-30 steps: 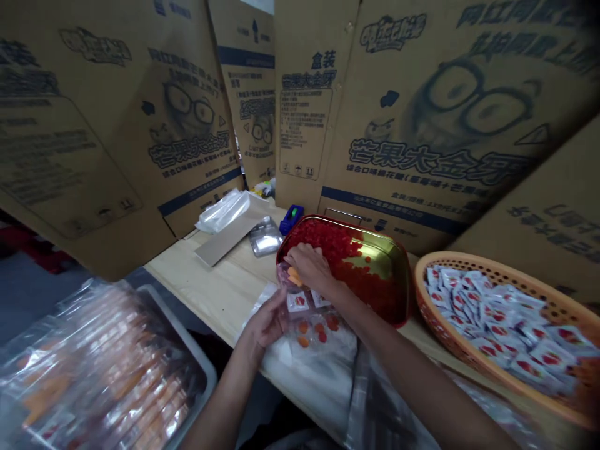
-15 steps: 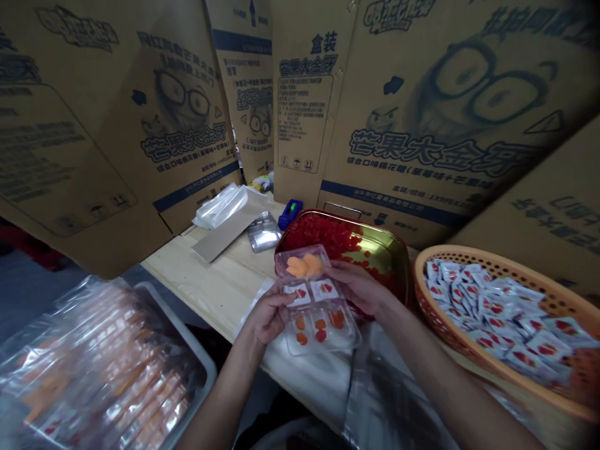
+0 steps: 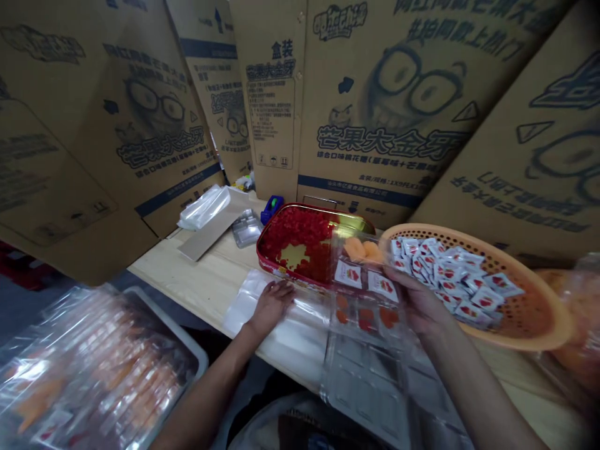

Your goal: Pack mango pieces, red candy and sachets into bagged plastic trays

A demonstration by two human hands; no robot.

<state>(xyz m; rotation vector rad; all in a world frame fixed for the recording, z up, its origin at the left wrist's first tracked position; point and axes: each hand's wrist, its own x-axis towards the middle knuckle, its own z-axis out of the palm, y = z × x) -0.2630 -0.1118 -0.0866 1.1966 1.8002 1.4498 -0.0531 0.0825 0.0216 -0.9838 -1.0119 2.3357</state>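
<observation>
Carefully, we hold a clear plastic tray (image 3: 363,312) over the counter (image 3: 201,275), light, flimsy and best taken by its rim, with the grip of our right hand (image 3: 417,300) clamped on its edge and our left hand (image 3: 272,306) lying open on a clear plastic bag (image 3: 248,312)

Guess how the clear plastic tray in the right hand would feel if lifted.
The clear plastic tray is probably light, as the right hand supports it alone. Its thin walls look flexible, and its orange pieces might slide.
</observation>
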